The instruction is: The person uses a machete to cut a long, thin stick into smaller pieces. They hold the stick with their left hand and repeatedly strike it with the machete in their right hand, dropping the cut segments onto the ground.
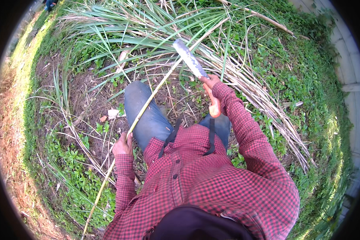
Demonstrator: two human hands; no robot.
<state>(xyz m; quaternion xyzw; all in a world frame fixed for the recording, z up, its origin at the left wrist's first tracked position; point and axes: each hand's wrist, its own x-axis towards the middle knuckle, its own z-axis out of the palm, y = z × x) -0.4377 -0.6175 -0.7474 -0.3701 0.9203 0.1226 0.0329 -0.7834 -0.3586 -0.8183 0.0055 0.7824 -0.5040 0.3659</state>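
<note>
left hand (123,145) closed around a long stalk (151,100) slanting over the left thigh (134,96); right hand (211,81) gripping a machete (196,67), its blade (187,55) crossing the stalk, contact unclear. beyond, a leafy bundle (222,63) lies on weedy ground (92,95), stems (265,103) toward the ground's right edge.

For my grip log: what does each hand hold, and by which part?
Left hand: the stalk, partway along. Right hand: the knife, by its orange handle.

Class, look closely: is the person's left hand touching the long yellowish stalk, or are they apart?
Touching: the head view shows the left hand closed around the long yellowish stalk, which extends above and below the grip.
</note>
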